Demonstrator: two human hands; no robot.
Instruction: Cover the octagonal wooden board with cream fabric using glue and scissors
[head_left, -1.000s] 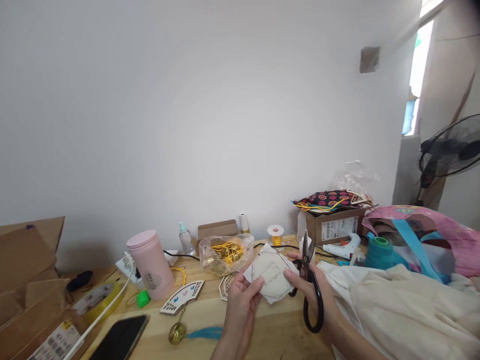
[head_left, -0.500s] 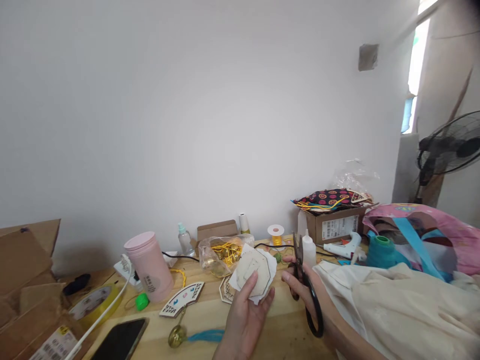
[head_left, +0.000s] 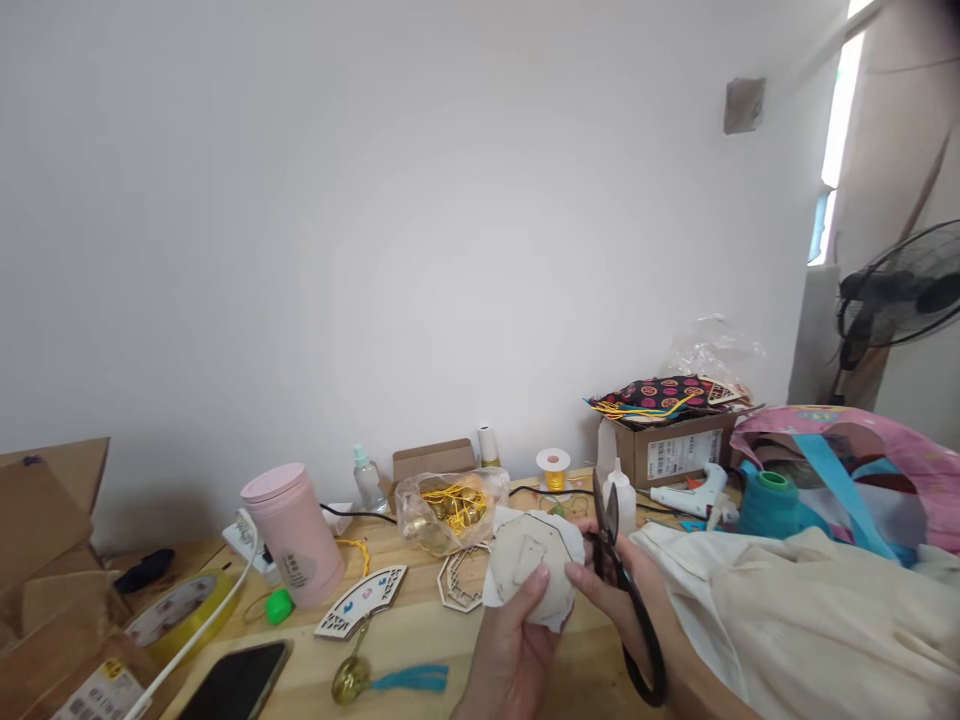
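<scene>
The person's left hand (head_left: 517, 640) pinches a pale, many-sided card (head_left: 536, 548), thumb flat on its face, held up over the bench (head_left: 420, 620). The right hand (head_left: 651, 580) has its fingers curled around black scissors (head_left: 613, 515), blades pointing up, thumb tip at the card's right side. A wooden frame (head_left: 456, 590) lies just left of the card, while a white bottle (head_left: 626, 500) stands towards the bench's back edge.
</scene>
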